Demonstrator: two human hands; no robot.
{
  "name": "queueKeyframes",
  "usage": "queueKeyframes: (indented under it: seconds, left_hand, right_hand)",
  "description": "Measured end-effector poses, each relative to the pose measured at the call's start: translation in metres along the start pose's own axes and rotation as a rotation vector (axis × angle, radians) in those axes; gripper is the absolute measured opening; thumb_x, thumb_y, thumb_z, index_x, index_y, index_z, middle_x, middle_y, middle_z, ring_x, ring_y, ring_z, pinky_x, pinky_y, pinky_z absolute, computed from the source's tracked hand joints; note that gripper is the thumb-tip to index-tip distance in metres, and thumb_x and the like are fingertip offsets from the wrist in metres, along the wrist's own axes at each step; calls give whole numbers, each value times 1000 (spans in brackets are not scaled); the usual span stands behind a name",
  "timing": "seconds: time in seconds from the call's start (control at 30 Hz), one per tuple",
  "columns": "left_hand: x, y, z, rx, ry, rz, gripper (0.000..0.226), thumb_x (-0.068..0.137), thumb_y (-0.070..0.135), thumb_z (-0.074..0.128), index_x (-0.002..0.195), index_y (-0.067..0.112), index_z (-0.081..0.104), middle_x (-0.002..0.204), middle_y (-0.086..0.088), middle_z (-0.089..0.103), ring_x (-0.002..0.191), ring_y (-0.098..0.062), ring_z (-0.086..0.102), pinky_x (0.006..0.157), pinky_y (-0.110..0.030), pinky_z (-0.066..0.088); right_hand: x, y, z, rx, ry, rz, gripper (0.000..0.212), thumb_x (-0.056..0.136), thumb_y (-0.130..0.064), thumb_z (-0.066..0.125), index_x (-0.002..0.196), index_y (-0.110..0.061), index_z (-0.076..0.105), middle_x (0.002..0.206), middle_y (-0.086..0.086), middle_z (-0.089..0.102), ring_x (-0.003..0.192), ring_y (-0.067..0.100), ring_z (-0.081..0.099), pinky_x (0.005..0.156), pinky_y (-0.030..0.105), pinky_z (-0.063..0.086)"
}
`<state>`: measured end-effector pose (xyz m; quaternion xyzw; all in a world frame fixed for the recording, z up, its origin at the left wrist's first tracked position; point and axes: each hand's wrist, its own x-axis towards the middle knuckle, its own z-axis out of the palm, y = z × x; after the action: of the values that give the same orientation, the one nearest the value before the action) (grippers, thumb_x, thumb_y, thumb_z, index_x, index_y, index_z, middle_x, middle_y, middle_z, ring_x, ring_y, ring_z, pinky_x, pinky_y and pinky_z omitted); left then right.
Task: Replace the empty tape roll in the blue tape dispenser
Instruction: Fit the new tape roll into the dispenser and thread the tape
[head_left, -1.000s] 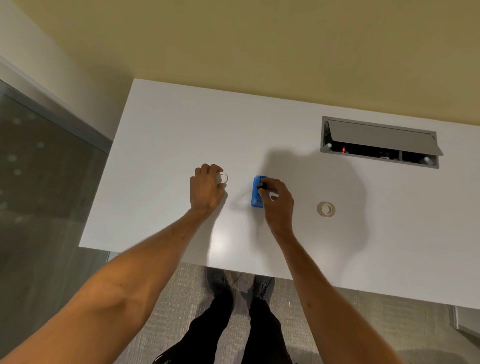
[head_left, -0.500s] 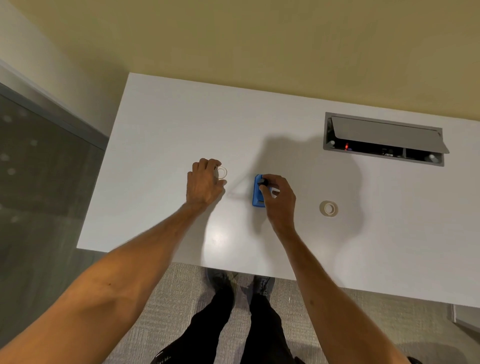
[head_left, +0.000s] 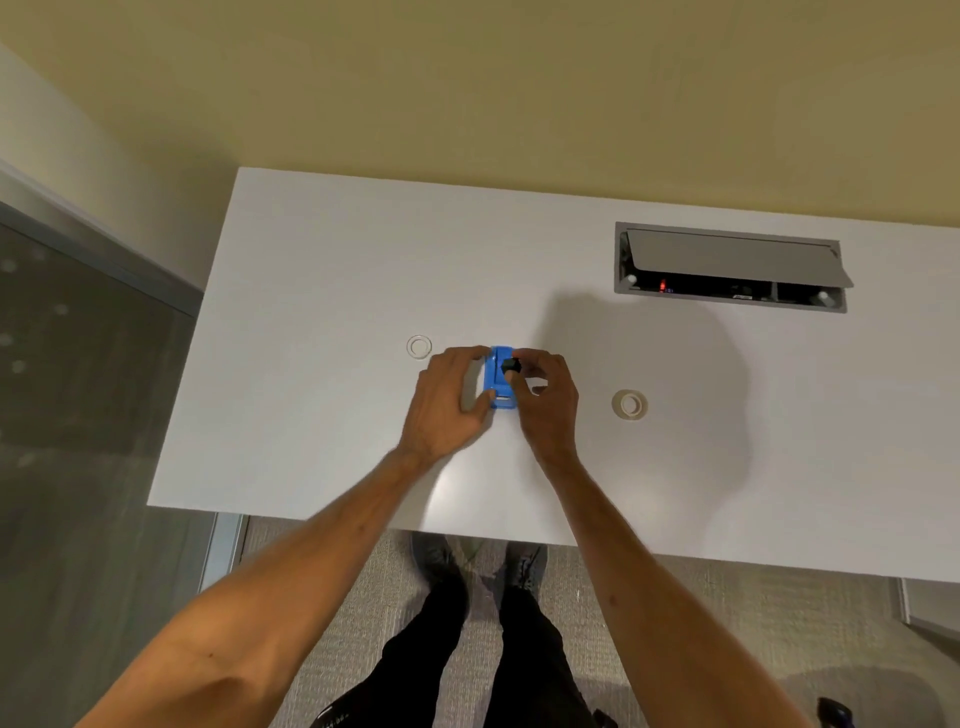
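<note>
Head view shows your two hands around the blue tape dispenser (head_left: 500, 378), which sits on the white desk (head_left: 322, 291) near the middle. Your left hand (head_left: 451, 402) is wrapped round its left side, fingers curled on the far end and thumb on the near end, so it is holding the dispenser steady. Your right hand (head_left: 545, 400) is pinched shut on a small black hub (head_left: 510, 366), right at the top of the dispenser. I cannot tell if the hub is seated in its slot or partly out.

The empty clear ring (head_left: 419, 346) lies flat on the desk just to the left of your left hand, not touching it. The new tape roll (head_left: 629, 404) lies flat to the right, a little way from your right hand. So the old roll looks to be out, and the new one is not in yet.

To do this step well, hold the blue body flat and firm with your left hand so it does not slide. Lift the black hub straight up, not sideways, so it does not jam. Grip it tight, since it is small and could drop and roll away. I think the next job is pushing it through the hole of the new roll.
</note>
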<state>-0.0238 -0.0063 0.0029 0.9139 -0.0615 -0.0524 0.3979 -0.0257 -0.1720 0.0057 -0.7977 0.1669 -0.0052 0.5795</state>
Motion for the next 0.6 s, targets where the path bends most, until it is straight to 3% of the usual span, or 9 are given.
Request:
queueKeyframes:
  seconds: [0.23,0.4,0.53,0.6]
  left_hand:
    - [-10,36,34,-99,-71,14,64,96,55,54,148,18,57,138,-6,66,121,-21,62,106,-28,46]
    - [-8,56,49,-123,-85,60,42,109,28,59,150,17,56,144,-1,66,128,-17,62,112,-34,49]
    - [-9,71,61,-129,-129,73,44,109,41,48,144,18,61,136,5,69,121,-6,60,104,-18,49]
    - [-9,74,69,-135,-128,68,39,110,32,51,142,14,63,135,2,71,120,-7,61,103,-9,44]
  right_hand:
    - [-6,9,-39,21,19,7,23,96,-8,74,109,-27,69,110,-3,73,99,9,69,81,15,55]
    - [-8,24,-68,1,-10,31,20,94,-13,76,108,-27,73,110,-9,74,99,11,71,84,36,62]
    - [-7,34,-87,32,-19,112,19,94,-14,78,106,-28,74,108,-11,75,98,6,71,88,39,63]
    - [-7,40,-94,40,-29,128,19,94,-14,80,108,-26,74,106,-11,76,98,5,71,89,38,63]
